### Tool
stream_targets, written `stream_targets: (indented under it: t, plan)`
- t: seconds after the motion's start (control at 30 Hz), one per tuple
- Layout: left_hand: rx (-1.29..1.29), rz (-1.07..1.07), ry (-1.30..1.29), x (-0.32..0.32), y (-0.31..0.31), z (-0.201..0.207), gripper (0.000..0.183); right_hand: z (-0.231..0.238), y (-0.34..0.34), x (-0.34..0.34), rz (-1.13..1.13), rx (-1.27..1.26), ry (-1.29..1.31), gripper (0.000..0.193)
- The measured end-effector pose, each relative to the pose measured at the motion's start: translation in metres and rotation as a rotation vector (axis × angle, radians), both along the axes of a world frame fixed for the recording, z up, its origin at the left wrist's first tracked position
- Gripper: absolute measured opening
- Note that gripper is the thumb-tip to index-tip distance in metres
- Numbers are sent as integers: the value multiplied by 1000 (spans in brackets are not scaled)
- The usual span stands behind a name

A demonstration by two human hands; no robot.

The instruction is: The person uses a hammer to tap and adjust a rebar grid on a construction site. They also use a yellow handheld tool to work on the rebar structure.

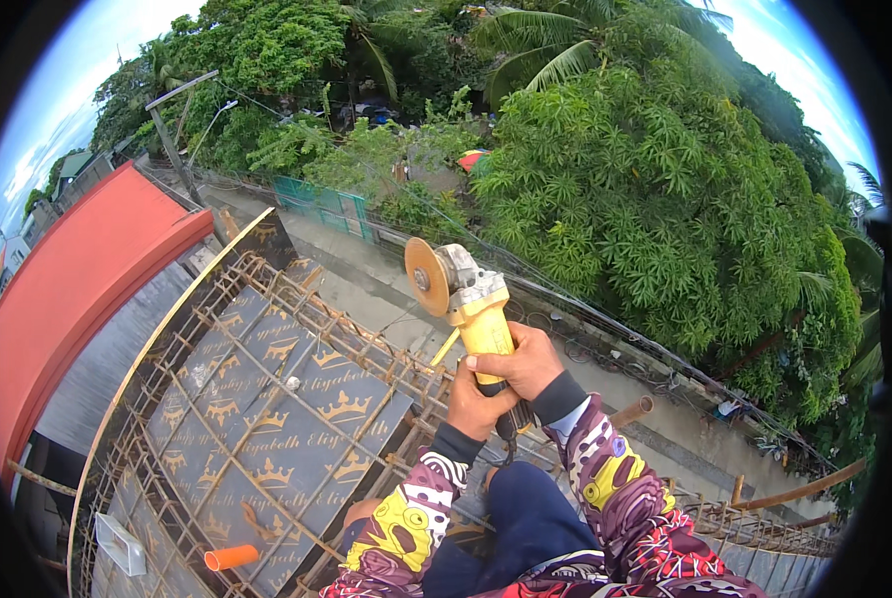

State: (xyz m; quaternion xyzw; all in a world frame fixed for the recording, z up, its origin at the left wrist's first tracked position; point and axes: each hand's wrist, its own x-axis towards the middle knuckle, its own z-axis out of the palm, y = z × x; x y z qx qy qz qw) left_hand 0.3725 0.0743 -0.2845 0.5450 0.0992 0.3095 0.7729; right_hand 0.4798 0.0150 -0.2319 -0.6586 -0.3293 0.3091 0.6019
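Observation:
A yellow angle grinder (486, 331) is held up in front of me by both hands, its head pointing away. My left hand (479, 401) is closed round the rear of its body. My right hand (528, 361) grips the same body from the other side, with its thumb lying across the yellow casing. The orange-brown disc (427, 277) stands on edge at the grinder's left, apart from any bar. Below the hands a dark cord leaves the grinder's rear. Under it spreads a grid of rusty rebar (228, 344) over dark printed form panels (296, 399).
An orange pipe piece (231, 557) and a white plastic box (120, 544) lie on the grid at lower left. A curved form edge (132, 384) borders it, with a red roof (87, 289) beyond. Far below runs a street (346, 261) beside cables and trees (665, 199).

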Motion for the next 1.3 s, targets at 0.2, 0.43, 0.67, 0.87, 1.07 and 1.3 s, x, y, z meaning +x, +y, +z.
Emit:
stream_targets:
  t: [0.2, 0.43, 0.67, 0.87, 1.07, 1.3]
  plan:
    - [-594, -58, -260, 20, 9, 1, 43, 6, 1, 12, 17, -171, -336, 50]
    - [-732, -64, -89, 12, 46, -14, 34, -18, -71, 0, 26, -11, -114, 52]
    - [-693, -65, -44, 12, 45, -16, 38, -26, -84, -25, -13, -19, -127, 49]
    - [-714, -114, -33, 14, 40, -18, 37, -49, -80, -37, -86, 115, 91, 44]
    - [-733, -138, -47, 22, 32, -20, 38, -50, -84, -35, -152, 169, 203, 41]
    - [-772, -157, -87, 24, 25, -22, 33, -52, -89, -35, -197, 131, 196, 38]
